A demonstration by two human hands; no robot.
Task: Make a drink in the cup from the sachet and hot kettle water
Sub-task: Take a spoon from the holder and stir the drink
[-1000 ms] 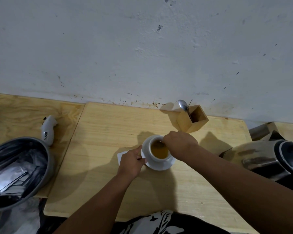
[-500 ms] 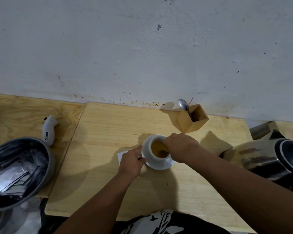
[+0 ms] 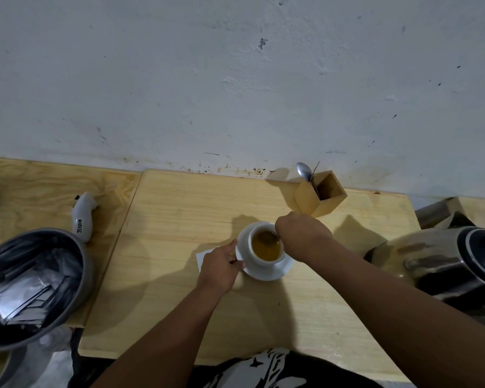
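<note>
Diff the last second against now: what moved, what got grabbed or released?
Only the right hand moved: it swept around the cup's rim from the far side to the right, spoon in the brown drink, stirring. Nothing grabbed or released. The left hand stays at the saucer's left edge; kettle, wooden holder and bin unchanged.

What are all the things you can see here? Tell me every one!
cup: one, white, on the saucer, holds amber drink
saucer: one, white, middle of the table
spoon: one, metal, dipped in the cup
paper: one, white, under the left hand
holder: one, wooden, by the wall, a second spoon inside
kettle: one, steel and black, right
bin: one, grey, left, silver sachets inside
handle-shaped thing: one, white, left
table: one, pale wood
left hand: at the saucer's edge
right hand: holds the spoon
</note>
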